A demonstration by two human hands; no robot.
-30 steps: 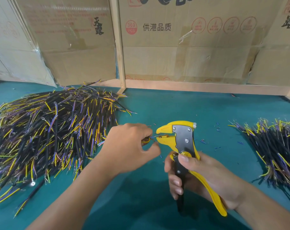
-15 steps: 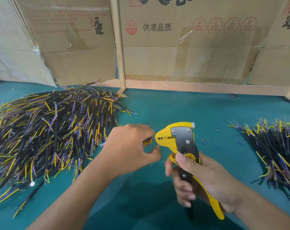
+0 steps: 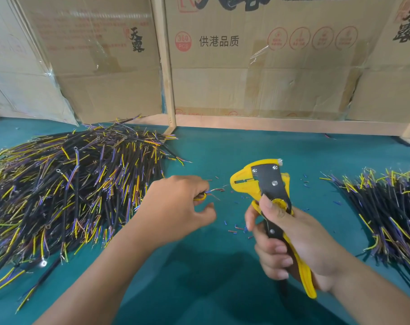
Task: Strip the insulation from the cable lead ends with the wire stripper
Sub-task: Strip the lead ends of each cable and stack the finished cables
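yellow stripper: wire stripper [image 3: 268, 191] clasped in right hand [image 3: 290, 245], centre-right
lead: cable lead [image 3: 212, 192] pinched by left hand [image 3: 178, 207], tips bare, just left of head
step: strip looks done
next: probably drop lead, take another from left pile [image 3: 65, 191]

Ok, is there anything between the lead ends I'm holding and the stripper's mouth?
Nothing visible. The lead ends stick out of the left hand toward the wire stripper in the right hand, with only bare green mat and small insulation scraps below the gap.
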